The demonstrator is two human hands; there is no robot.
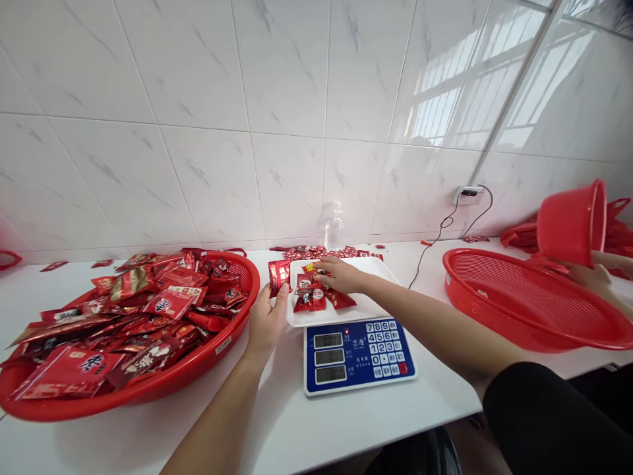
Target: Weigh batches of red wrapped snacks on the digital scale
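My left hand (268,321) is closed around the edge of a small red snack packet (279,276), held upright at the left side of the scale's white tray (366,307). Over the tray, my right hand (342,274) reaches leftward with its fingers stretched across several red packets (310,298); its thumb is hidden. A packet with a yellow part (310,266) lies by those fingertips. The blue-faced digital scale (361,359) stands below, its three displays appearing to read zeros.
A large red basket (236,330) heaped with packets stands at left. At right is another red basket (524,333), where another person's hand (588,277) holds a red tub (566,224). A clear plastic bottle (333,227) and loose packets lie behind the scale. A cable (420,260) runs to a wall socket (467,195).
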